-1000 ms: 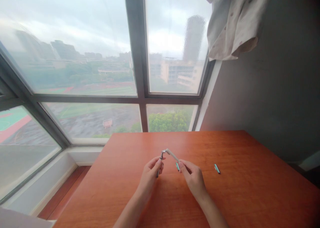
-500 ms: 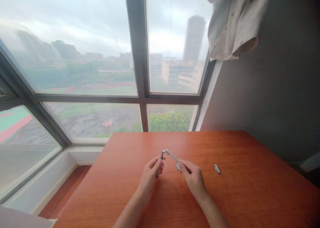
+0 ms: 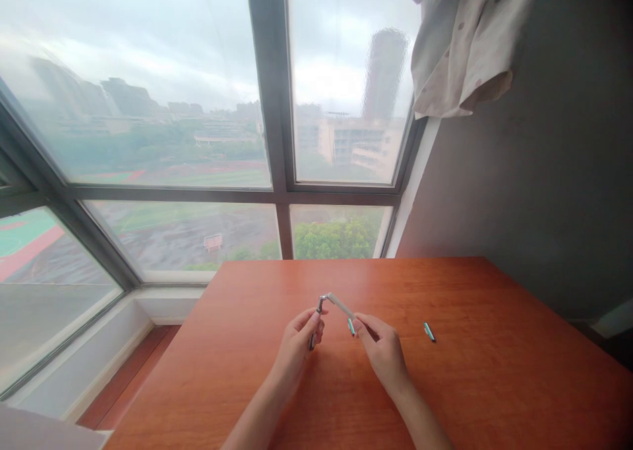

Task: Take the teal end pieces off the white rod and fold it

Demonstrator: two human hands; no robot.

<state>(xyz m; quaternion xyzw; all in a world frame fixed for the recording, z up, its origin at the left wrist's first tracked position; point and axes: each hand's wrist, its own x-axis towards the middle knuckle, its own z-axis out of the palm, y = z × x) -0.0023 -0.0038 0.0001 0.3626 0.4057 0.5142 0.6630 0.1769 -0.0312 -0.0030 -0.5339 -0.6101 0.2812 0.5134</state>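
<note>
My left hand [image 3: 295,338] is closed around a dark razor handle [image 3: 312,340] that tilts upward, its shiny metal neck [image 3: 322,299] poking out above the fingers. From the other side, my right hand [image 3: 383,351] pinches a pale, thin stick [image 3: 341,306]. Its far end meets the tip of the metal neck; whether the two are joined I cannot tell. Close by the right fingertips is a small teal-and-white razor cartridge [image 3: 351,327], partly hidden by the hand. A similar teal, white and black cartridge [image 3: 428,332] lies on the table to the right.
Both hands are above a reddish-brown wooden table [image 3: 237,377]. Beyond its back edge stands a large window with a grey frame [image 3: 281,196]. A light buttoned garment [image 3: 459,48] hangs at the upper right, before a grey wall [image 3: 494,180].
</note>
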